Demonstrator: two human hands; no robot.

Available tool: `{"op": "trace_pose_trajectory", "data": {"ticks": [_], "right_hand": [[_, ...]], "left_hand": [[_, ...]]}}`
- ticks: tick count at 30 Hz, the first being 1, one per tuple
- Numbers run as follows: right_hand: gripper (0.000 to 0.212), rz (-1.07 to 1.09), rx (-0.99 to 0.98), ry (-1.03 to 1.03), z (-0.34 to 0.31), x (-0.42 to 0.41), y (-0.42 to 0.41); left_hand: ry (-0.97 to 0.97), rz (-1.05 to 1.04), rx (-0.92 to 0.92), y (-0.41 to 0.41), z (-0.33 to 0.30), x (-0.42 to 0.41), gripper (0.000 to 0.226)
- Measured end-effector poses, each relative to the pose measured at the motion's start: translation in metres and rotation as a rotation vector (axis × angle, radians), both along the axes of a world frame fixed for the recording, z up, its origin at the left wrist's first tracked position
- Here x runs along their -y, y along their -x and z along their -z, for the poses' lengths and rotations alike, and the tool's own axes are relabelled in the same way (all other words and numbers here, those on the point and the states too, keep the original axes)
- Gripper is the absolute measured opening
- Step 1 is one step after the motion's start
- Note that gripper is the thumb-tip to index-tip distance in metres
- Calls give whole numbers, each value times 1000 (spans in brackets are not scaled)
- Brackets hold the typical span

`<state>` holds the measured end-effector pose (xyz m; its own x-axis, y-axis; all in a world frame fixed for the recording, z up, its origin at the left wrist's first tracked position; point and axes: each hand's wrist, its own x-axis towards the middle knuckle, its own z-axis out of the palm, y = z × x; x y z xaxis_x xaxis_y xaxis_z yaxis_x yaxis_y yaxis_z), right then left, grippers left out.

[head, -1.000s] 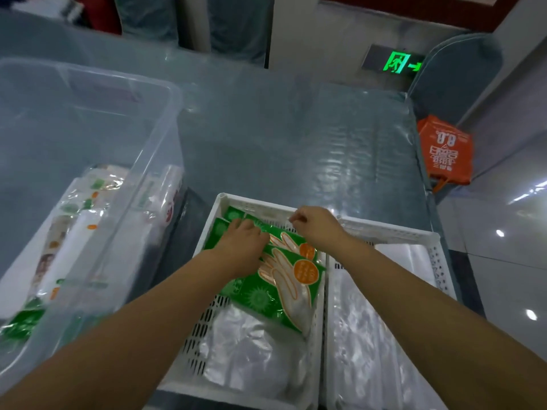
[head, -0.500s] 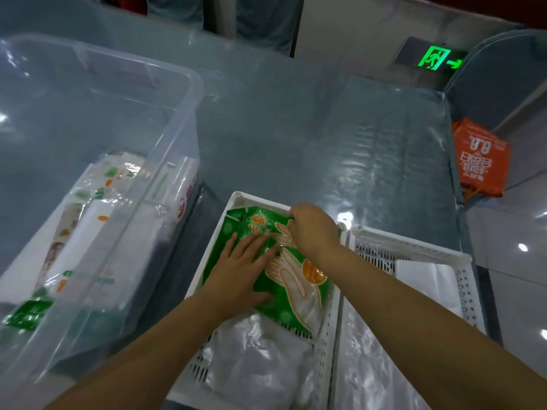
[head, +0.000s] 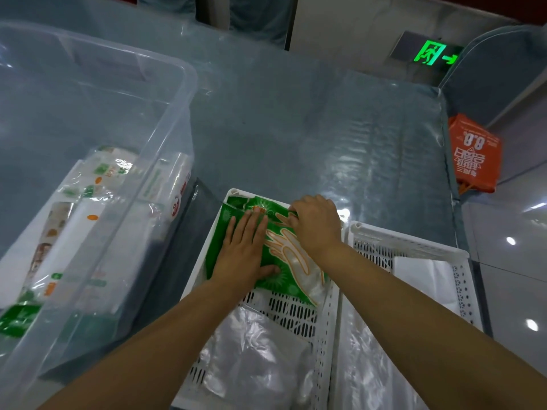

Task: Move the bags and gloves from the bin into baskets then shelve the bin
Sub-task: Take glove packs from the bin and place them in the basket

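**Ana:** Head view, biggest first: the clear bin (head: 97, 161) on the left still has packets (head: 88, 220) in it, so it can't be shelved yet.

**Ben:** And the baskets?

**Ana:** The left white basket (head: 327, 318) has clear bags (head: 251, 359) at its near end and the green glove packet (head: 284, 261) at its far end. The right basket (head: 414, 245) holds more white and clear bags.

**Ben:** Hands?

**Ana:** The left hand (head: 245, 255) lies flat, fingers straight, pressing the packet down. The right hand (head: 318, 224) rests knuckles-up at the packet's top edge; it may be pinching it, but I cannot tell.
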<state>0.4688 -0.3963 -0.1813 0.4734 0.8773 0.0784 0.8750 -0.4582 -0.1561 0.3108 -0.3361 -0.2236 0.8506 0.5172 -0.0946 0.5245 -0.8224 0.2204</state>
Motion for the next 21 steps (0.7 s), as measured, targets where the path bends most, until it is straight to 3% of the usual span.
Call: {"op": "trace_pose_trajectory", "data": {"ticks": [6,9,12,15,18,21], "right_hand": [[22,-27,24,-281,-6,30,24],[17,-96,-76,-294,-5,55,43],[8,-129,-286,-71,-3,80,61],[11,-203,-321,285,1,100,79],[35,-245,-297,477,3,112,98],[65,-229,-276,549,5,117,110]], "left_hand": [[78,37,-26,-1,3,-6,106],[94,59,-42,2,-5,-6,107],[66,55,69,23,-16,3,104],[32,75,229,54,-24,19,74],[146,247,112,79,-19,30,54],[210,381,-69,90,-10,31,65]]}}
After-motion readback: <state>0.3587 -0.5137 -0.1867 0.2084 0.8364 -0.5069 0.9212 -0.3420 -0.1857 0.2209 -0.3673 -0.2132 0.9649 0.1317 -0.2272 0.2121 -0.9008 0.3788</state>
